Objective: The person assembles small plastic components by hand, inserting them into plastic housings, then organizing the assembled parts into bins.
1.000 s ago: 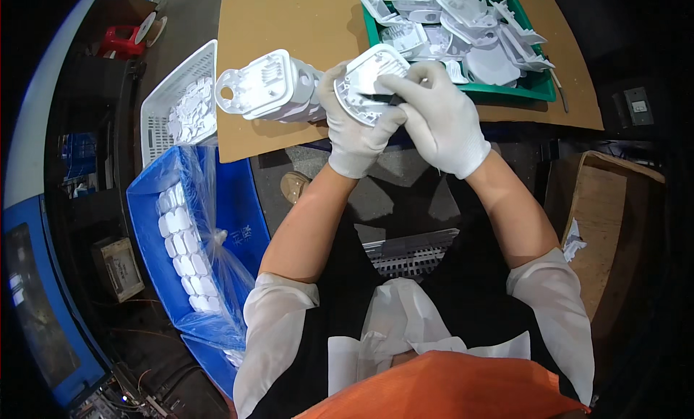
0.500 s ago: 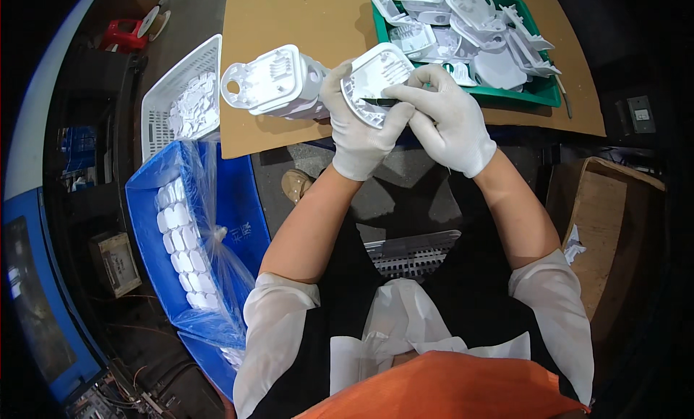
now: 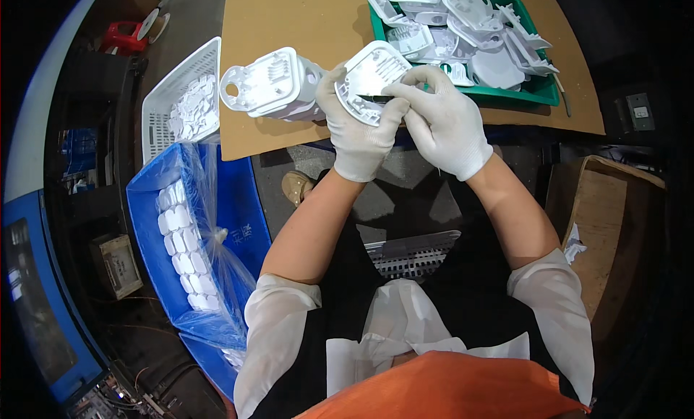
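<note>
My left hand (image 3: pixel 358 140), in a white glove, is closed round a white plastic housing (image 3: pixel 376 68) with ribs and small posts inside. It holds the part tilted above the table's near edge. My right hand (image 3: pixel 448 122), gloved too, pinches at the housing's right edge. Between its fingertips and the part shows a thin dark piece, too small to name. Left of my hands, a stack of similar white housings (image 3: pixel 278 79) lies on the table. A green bin (image 3: pixel 531 97) full of loose white plastic parts (image 3: pixel 473 39) stands at the back right.
Brown board covers the table (image 3: pixel 303 18). At left are a white slotted basket (image 3: pixel 155 115) of small white pieces and a blue crate (image 3: pixel 246 187) lined with clear plastic, holding rows of white parts. An open cardboard box (image 3: pixel 603 224) stands at right.
Both hands have shifted slightly left with the housing, which has turned a little. The right fingers stay at its edge. The green bin appears nudged slightly left.
</note>
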`<state>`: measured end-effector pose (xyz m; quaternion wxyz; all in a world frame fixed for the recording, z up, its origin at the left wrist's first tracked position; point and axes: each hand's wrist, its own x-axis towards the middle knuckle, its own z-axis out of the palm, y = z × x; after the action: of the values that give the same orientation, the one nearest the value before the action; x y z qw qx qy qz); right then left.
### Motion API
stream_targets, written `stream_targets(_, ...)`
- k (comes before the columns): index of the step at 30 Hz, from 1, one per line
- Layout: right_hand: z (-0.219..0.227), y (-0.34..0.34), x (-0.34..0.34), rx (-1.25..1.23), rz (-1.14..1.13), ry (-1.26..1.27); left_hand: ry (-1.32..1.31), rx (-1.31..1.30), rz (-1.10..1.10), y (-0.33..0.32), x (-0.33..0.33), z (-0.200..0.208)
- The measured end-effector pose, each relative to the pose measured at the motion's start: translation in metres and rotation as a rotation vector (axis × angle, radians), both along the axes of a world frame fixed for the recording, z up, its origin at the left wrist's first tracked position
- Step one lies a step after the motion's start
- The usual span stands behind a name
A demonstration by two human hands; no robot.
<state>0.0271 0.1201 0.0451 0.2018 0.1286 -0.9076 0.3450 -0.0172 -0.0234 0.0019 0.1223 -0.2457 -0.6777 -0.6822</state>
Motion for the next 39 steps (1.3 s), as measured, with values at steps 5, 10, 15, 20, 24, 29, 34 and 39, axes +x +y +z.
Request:
stream_targets(5,0.0012,-0.0008,0.0008,0.014,-0.013,0.002,0.018,-0.008,0.019,0.0004,0.0002,0.0002)
stream_targets(10,0.0030,-0.0034,0.0021,0.015,-0.035,-0.017,0.002,0.018,0.033,0.0019,0.0015,-0.0014)
stream_targets(15,0.0049,-0.0048,0.0041,0.008,-0.064,-0.039,-0.042,0.042,0.041,0.0022,0.0029,-0.0024)
stream_targets(20,0.0041,-0.0054,0.0058,0.029,-0.092,-0.036,-0.043,0.058,0.041,0.0033,0.0039,-0.0024)
stream_targets(24,0.0048,-0.0061,0.0074,0.041,-0.116,-0.042,-0.030,0.036,0.061,0.0041,0.0065,0.0002)
stream_targets(29,0.0074,-0.0066,0.0081,0.040,-0.146,-0.049,-0.010,0.096,0.046,0.0064,0.0060,-0.0007)
stream_targets(34,0.0019,-0.0024,0.0055,-0.022,-0.141,-0.017,0.080,0.116,-0.004,0.0042,0.0007,-0.0056)
stream_targets(39,-0.0011,-0.0027,0.0039,-0.070,-0.128,-0.037,0.034,0.109,-0.039,0.0014,0.0007,-0.0055)
